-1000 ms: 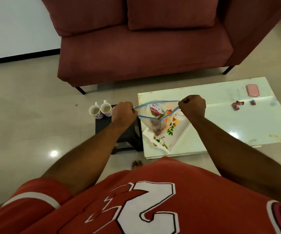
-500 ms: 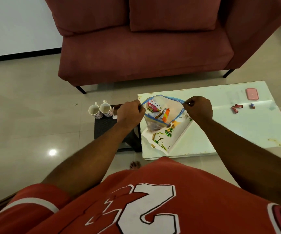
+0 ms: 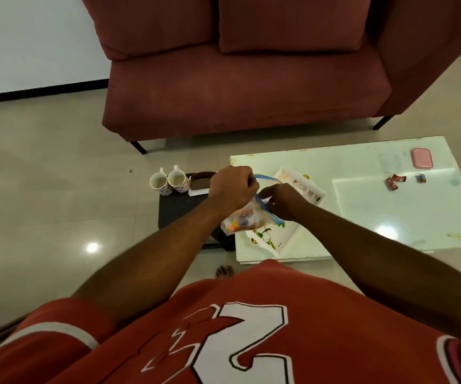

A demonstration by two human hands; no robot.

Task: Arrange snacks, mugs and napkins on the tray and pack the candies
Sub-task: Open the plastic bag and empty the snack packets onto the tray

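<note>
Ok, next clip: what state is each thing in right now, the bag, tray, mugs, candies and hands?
Zip bag: held up over the near end of the tray, colourful contents inside; sealed or not, cannot tell.
Left hand: grips the bag's top.
Right hand: pinches the bag's top.
Tray: flat on the table.
Mugs: two, upright, on the dark stool, off the tray.
Loose candies: unpacked, on the table.

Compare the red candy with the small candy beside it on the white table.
The red candy is the larger, its wrapper splayed wide; the small candy is compact. The red candy is all red; the small candy shows some blue. The red candy lies nearer the tray; the small candy lies farther right. Both lie loose on the table, apart, outside the zip bag.
</note>
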